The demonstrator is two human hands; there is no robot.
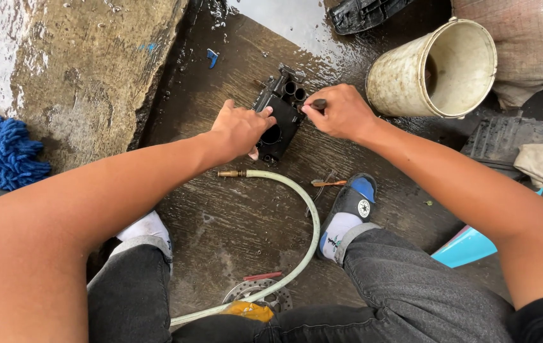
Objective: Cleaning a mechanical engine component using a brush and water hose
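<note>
A black metal engine part (279, 117) with round bores lies on the wet dark floor. My left hand (241, 129) rests on its left side, fingers over the body beside the big round hole. My right hand (340, 112) is closed around a small dark tool handle (318, 103) whose tip meets the part's upper right corner. Both forearms reach in from the bottom of the head view.
A dirty cream bucket (436, 68) lies on its side at the upper right. A pale hose (297, 216) with a brass tip curves between my feet, near a brake disc (255, 293), a yellow rag, a small screwdriver (328, 183) and a blue mop head (1, 152).
</note>
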